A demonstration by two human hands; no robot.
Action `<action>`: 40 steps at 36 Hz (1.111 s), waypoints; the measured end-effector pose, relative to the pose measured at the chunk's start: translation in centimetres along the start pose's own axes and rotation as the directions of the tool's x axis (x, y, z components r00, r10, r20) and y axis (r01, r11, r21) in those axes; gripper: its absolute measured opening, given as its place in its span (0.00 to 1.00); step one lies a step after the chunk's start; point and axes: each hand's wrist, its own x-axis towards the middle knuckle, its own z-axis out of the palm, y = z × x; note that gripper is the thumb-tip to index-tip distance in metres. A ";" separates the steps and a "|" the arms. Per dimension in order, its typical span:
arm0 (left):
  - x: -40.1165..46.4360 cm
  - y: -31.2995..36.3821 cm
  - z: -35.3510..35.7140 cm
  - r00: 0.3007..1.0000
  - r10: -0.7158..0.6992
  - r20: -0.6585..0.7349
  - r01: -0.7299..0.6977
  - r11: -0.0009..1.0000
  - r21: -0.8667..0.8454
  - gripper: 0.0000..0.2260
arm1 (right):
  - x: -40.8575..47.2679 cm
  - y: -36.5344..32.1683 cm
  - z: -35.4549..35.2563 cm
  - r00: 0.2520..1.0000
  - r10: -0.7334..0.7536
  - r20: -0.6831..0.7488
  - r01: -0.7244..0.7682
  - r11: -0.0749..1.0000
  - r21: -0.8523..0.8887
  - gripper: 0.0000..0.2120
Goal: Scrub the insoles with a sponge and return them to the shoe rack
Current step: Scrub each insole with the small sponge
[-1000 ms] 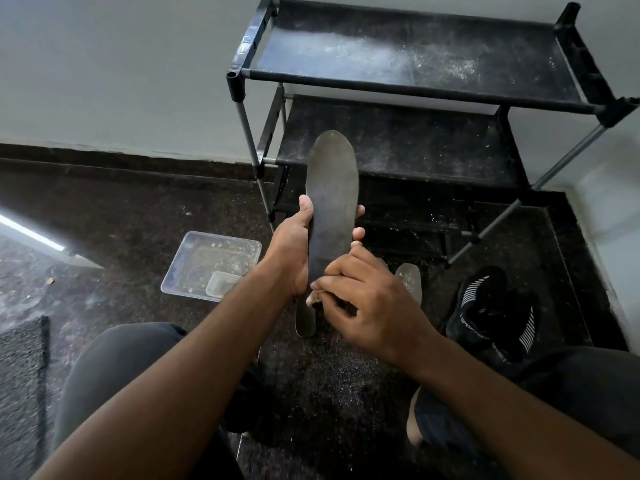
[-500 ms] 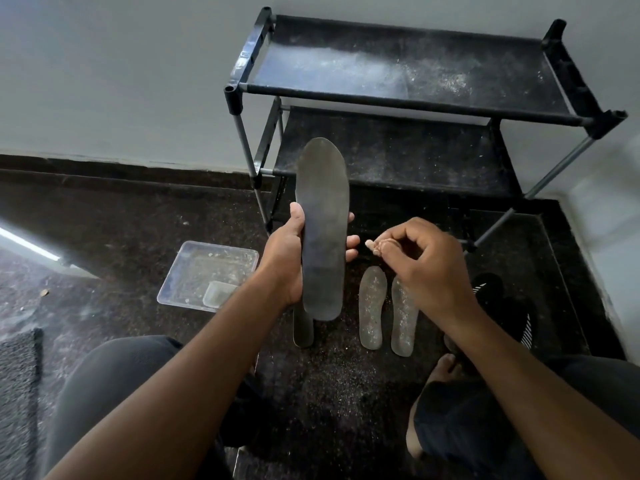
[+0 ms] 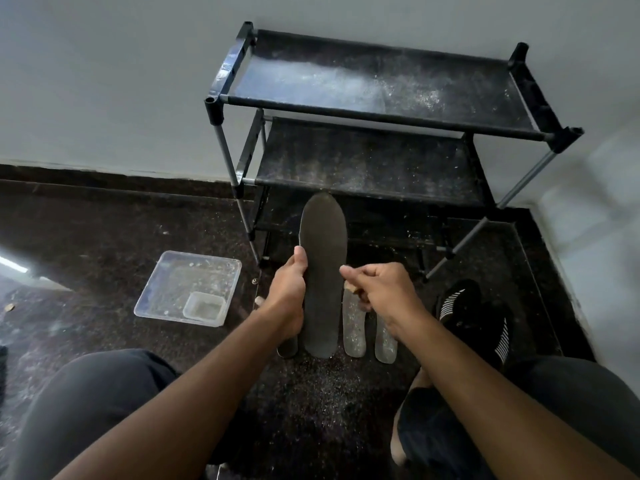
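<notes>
**Desk:** What do we see you doing on the floor in front of the rack?

**Caption:** Your left hand grips the dark insole by its left edge, thumb on the face, holding it upright before the rack's lower shelf. Your right hand pinches a small tan sponge between curled fingers, just beside the insole's right edge and not quite touching it.

**Desk:** What has changed in the last second?

**Caption:** A second ago your right hand was pressed over the insole's lower half. Half a second ago it lifted clear to the right. Now it has dropped back toward the edge, and the insole sits lower in the view. That reads as a pause between strokes, or a fresh grip on the sponge, so scrubbing appears unfinished.

**Desk:** Where are the rest?

**Caption:** Two pale insoles lie side by side on the floor under your right hand, and part of another shows below your left. None is on the rack, whose dusty shelves hold nothing visible. A clear tray sits to the left, a black shoe to the right.
</notes>
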 end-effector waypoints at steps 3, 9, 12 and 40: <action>0.4 -1.4 0.1 0.999 -0.036 0.008 0.036 0.999 0.000 0.21 | 0.8 1.7 0.7 0.994 0.105 -0.004 -0.105 0.993 0.049 0.10; 2.7 -4.7 -0.3 0.980 0.168 -0.107 -0.130 0.947 0.295 0.24 | 3.3 5.9 1.3 0.964 0.246 -0.104 -0.245 0.969 0.027 0.11; 4.5 -7.2 -1.6 0.940 0.280 -0.196 -0.174 0.886 0.429 0.23 | 5.2 8.6 2.0 0.926 0.338 -0.166 -0.344 0.939 -0.004 0.09; 22.5 -18.5 -3.7 0.941 0.035 -0.337 0.068 0.955 0.289 0.16 | 22.3 26.7 11.7 0.824 0.536 -0.183 -0.567 0.774 -0.283 0.14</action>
